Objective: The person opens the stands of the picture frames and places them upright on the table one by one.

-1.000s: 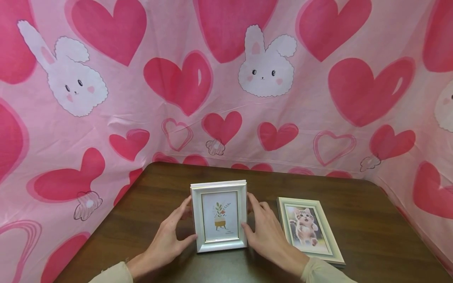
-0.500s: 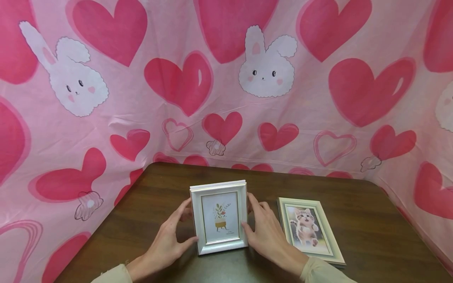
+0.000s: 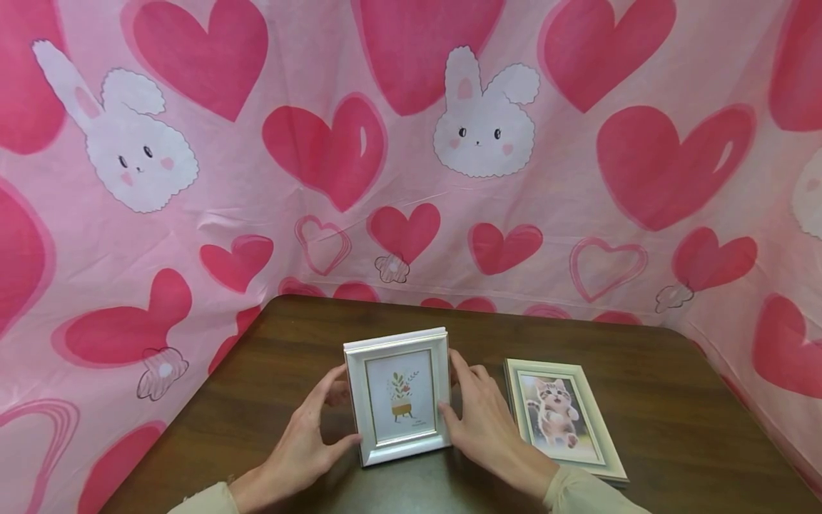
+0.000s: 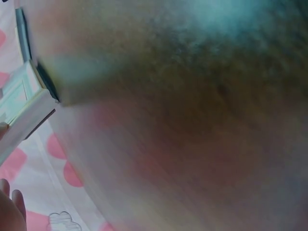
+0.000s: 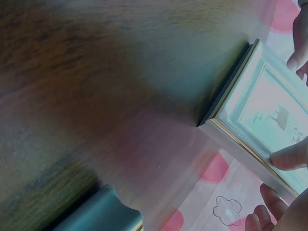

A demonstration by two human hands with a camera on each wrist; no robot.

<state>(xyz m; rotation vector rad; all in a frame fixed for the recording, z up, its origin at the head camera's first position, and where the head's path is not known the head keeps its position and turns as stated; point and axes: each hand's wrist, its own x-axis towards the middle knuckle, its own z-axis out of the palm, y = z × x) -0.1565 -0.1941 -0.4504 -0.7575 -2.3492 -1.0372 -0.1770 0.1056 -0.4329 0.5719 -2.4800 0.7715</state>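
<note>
A silvery-white picture frame [image 3: 406, 449] with a potted-plant print stands nearly upright on the table, facing me with a slight turn. My left hand [image 3: 307, 435] holds its left side, thumb at the lower edge and fingers reaching behind. On the other side, my right hand [image 3: 481, 425] grips the frame, its thumb on the front rim; in the right wrist view, fingers [image 5: 273, 204] show at the back. The left wrist view catches only the frame's side [image 4: 33, 113] at its left edge. Whatever supports the frame behind is hidden.
A cream picture frame [image 3: 596, 421] with a kitten photo lies to the right, close to my right wrist. The dark wooden table [image 3: 308, 321] ends at a pink cloth backdrop [image 3: 411, 185] printed with hearts and rabbits.
The plant frame has turned a little, its lower left corner coming slightly nearer to me. Both hands stay on its sides, the left thumb shifting slightly with it. The kitten frame has not moved.
</note>
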